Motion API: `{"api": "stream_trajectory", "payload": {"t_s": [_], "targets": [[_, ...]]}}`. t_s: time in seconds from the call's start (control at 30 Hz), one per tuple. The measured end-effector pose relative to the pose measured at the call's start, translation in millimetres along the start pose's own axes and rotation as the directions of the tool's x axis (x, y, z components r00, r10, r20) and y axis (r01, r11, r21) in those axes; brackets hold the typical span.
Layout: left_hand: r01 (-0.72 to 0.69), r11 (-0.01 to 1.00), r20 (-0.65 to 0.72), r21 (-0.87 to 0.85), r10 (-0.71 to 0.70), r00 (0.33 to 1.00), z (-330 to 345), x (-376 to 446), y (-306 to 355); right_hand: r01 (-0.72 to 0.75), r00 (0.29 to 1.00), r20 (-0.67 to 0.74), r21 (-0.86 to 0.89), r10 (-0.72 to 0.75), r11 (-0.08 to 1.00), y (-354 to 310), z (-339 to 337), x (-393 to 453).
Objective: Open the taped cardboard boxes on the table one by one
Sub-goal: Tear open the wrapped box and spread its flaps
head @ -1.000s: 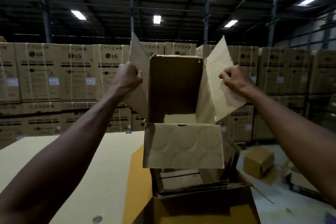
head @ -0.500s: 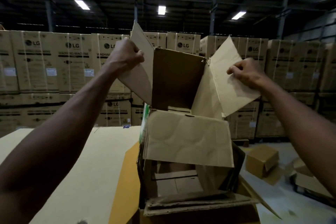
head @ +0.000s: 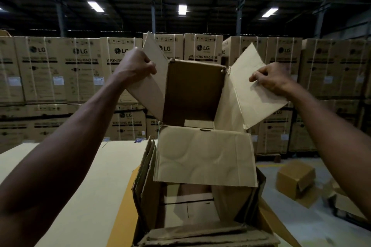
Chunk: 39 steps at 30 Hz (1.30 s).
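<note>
I hold an opened brown cardboard box (head: 193,90) up in the air at chest height, its open mouth turned toward me and its inside empty. My left hand (head: 136,66) grips the left flap (head: 152,90). My right hand (head: 269,78) grips the right flap (head: 255,94). The bottom flap (head: 204,158) hangs down toward me. Below it stands a bigger open box (head: 148,192) with flattened cardboard pieces (head: 192,234) stacked inside.
A pale table surface (head: 84,176) lies at lower left. Stacked washing machine cartons (head: 60,70) wall off the far side. On the floor at right lie a small brown box (head: 295,180) and loose cardboard (head: 345,204).
Both hands kept their grip on the flaps while the box was lifted, then eased slightly lower; the open box of flattened cardboard below now shows more fully.
</note>
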<state>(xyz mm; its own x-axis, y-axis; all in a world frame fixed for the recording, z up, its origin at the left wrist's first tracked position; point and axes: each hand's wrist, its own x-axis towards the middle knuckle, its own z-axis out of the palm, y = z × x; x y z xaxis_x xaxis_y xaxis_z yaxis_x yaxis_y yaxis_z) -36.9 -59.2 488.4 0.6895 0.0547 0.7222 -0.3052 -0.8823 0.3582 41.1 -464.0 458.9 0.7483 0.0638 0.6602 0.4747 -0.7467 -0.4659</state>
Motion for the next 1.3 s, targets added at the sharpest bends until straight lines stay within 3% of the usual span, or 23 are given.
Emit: {"api": "stream_trajectory", "payload": {"t_s": [0.23,0.47,0.8,1.3], "targets": [[0.186,0.981,0.183,-0.053,-0.173,0.968,42.6,-12.6,-40.7,-0.111,0.971,0.221,0.064,0.094,0.992,33.0,37.4,0.0],[0.369,0.929,0.325,-0.022,-0.343,0.881,89.2,-41.6,-90.9,-0.215,0.907,0.380,0.048,0.182,0.975,61.1,95.7,-13.6],[0.501,0.865,0.371,0.012,-0.469,0.801,130.0,-85.2,-132.9,-0.274,0.860,0.445,-0.012,0.250,0.962,83.9,156.1,-32.2],[0.524,0.848,0.387,0.074,-0.509,0.769,166.5,-115.5,-162.2,-0.302,0.825,0.489,-0.041,0.283,0.952,114.0,198.8,-52.2]]}}
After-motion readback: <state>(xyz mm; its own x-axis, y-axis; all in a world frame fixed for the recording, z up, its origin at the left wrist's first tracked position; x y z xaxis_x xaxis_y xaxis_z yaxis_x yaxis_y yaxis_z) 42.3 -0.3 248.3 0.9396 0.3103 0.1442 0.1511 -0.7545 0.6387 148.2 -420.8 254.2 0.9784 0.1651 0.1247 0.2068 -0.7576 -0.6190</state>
